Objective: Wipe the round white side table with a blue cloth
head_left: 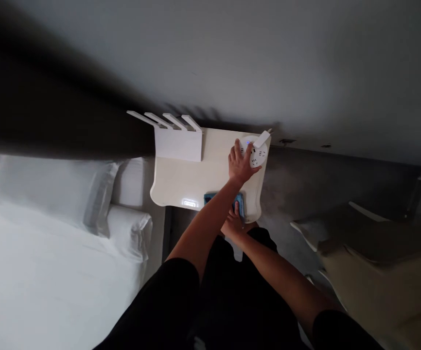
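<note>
Left hand (240, 166) spread on power strip (258, 159), two o'clock; right hand (233, 225) on blue cloth (240, 198), five o'clock (grip unclear); seemingly midway, remainder unshown.

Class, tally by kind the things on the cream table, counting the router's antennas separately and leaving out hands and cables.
Router body: 1
Router antennas: 4
Round power strip: 1
Plugged-in white adapter: 1
Blue cloth: 1
Total: 8

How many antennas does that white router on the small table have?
4, in a row along the back edge of the white router: leftmost antenna, second antenna, third antenna, rightmost antenna. None looks hidden.
</note>
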Demonstrator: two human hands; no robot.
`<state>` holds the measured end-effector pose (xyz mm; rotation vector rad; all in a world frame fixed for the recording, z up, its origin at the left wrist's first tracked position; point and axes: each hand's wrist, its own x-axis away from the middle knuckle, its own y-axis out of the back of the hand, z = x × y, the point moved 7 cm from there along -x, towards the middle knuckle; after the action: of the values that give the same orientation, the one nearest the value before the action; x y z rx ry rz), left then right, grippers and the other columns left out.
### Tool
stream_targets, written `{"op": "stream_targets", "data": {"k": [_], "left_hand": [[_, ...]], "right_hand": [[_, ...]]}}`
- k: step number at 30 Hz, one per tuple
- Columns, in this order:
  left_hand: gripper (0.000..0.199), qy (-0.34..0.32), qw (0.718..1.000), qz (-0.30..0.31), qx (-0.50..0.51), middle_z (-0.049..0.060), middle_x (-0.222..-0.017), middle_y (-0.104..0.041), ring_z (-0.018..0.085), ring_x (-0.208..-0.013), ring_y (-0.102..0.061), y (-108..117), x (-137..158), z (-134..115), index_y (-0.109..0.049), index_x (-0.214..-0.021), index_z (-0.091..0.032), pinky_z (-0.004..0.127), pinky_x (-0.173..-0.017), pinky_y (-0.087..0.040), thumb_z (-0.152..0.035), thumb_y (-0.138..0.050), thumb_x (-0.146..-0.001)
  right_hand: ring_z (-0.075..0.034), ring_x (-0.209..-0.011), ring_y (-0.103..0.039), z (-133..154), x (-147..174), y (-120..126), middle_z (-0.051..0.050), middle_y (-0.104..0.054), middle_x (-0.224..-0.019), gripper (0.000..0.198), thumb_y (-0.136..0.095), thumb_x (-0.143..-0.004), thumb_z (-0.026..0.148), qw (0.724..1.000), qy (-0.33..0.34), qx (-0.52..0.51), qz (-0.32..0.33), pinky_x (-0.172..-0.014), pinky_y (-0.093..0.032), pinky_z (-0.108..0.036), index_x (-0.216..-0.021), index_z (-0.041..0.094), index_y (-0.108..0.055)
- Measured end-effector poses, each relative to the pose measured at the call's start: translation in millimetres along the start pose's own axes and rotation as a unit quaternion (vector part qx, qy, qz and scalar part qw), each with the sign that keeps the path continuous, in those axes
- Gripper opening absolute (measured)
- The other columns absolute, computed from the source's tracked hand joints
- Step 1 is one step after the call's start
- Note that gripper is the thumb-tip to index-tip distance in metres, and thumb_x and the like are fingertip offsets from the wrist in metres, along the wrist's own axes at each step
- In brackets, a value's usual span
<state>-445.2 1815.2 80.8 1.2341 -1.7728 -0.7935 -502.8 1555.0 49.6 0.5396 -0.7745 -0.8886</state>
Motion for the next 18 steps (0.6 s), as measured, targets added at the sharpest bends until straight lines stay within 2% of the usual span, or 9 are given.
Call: {"op": "stream_targets", "data": {"k": [3, 5, 6, 8, 10, 14, 16, 18], "left_hand": [[0.128, -0.008, 1.000, 0.023, 0.004, 0.025, -0.192, -0.010, 0.055, -0.174, -0.012, 9.7, 8.2, 5.3, -0.040, -0.182, -0.019, 0.069, -0.137, -0.025, -0.063, -0.099, -0.077], [0.124, -0.016, 1.000, 0.010, 0.012, 0.025, -0.191, -0.016, 0.051, -0.176, -0.012, 27.2, 19.4, 24.2, -0.042, -0.180, -0.021, 0.067, -0.138, -0.026, -0.069, -0.096, -0.079], [0.117, -0.011, 1.000, -0.008, 0.019, 0.025, -0.190, -0.022, 0.048, -0.176, -0.016, 40.1, 26.4, 40.4, -0.045, -0.178, -0.021, 0.065, -0.138, -0.027, -0.070, -0.092, -0.083], [0.093, 0.023, 0.997, -0.058, 0.041, 0.026, -0.183, -0.037, 0.041, -0.172, -0.031, 72.2, 41.8, 87.0, -0.050, -0.173, -0.020, 0.059, -0.137, -0.032, -0.062, -0.081, -0.097], [0.072, 0.101, 0.985, -0.124, 0.058, 0.028, -0.171, -0.051, 0.038, -0.166, -0.042, 109.0, 56.6, 149.5, -0.055, -0.167, -0.016, 0.056, -0.136, -0.034, -0.051, -0.070, -0.106], [0.069, 0.284, 0.935, -0.207, 0.049, 0.033, -0.168, -0.050, 0.039, -0.162, -0.045, 168.9, 66.8, 278.2, -0.049, -0.166, -0.008, 0.054, -0.134, -0.035, -0.036, -0.068, -0.106], [0.067, 0.320, 0.925, -0.199, 0.041, 0.035, -0.167, -0.052, 0.041, -0.160, -0.047, 184.7, 55.2, 325.3, -0.049, -0.162, -0.003, 0.055, -0.134, -0.034, -0.032, -0.069, -0.105], [0.054, 0.325, 0.931, -0.158, 0.060, 0.032, -0.154, -0.065, 0.041, -0.151, -0.057, 189.5, 37.7, 359.8, -0.058, -0.150, -0.005, 0.053, -0.128, -0.040, -0.032, -0.069, -0.104]], "right_hand": [[-0.043, -0.171, -0.038, -2.3, -2.0, 13.3, -0.012, -0.072, -0.158, 0.041, -0.074, -0.105, 0.030, 1.000, 0.010, 0.002, -0.011, -0.143, -0.008, -0.075, -0.145, 0.029, -0.082], [-0.045, -0.174, -0.030, -4.8, -6.8, 26.1, -0.012, -0.061, -0.171, 0.049, -0.076, -0.106, 0.037, 0.999, 0.020, 0.008, -0.031, -0.141, -0.010, -0.078, -0.154, 0.029, -0.076], [-0.046, -0.175, -0.026, -6.7, -11.4, 33.0, -0.012, -0.055, -0.176, 0.053, -0.075, -0.107, 0.041, 0.999, 0.022, 0.012, -0.042, -0.140, -0.011, -0.080, -0.158, 0.029, -0.073], [-0.048, -0.176, -0.021, -11.1, -26.8, 47.3, -0.011, -0.045, -0.183, 0.058, -0.072, -0.109, 0.046, 0.998, 0.020, 0.022, -0.062, -0.138, -0.009, -0.084, -0.164, 0.030, -0.067], [-0.051, -0.176, -0.015, -15.0, -49.4, 60.9, -0.010, -0.038, -0.187, 0.061, -0.068, -0.110, 0.048, 0.996, 0.003, 0.036, -0.076, -0.137, -0.006, -0.086, -0.168, 0.029, -0.063], [-0.053, -0.177, -0.006, -10.8, -87.8, 72.6, -0.010, -0.026, -0.191, 0.064, -0.060, -0.113, 0.049, 0.990, -0.064, 0.066, -0.110, -0.135, -0.003, -0.087, -0.172, 0.025, -0.059], [-0.055, -0.176, -0.006, 3.0, -89.0, 60.9, -0.012, -0.024, -0.191, 0.064, -0.059, -0.113, 0.049, 0.986, -0.086, 0.075, -0.120, -0.134, -0.004, -0.089, -0.172, 0.024, -0.058], [-0.056, -0.175, -0.011, 25.0, -79.7, 35.7, -0.013, -0.029, -0.190, 0.064, -0.061, -0.112, 0.048, 0.988, -0.075, 0.076, -0.110, -0.134, -0.006, -0.090, -0.171, 0.025, -0.060]]}}
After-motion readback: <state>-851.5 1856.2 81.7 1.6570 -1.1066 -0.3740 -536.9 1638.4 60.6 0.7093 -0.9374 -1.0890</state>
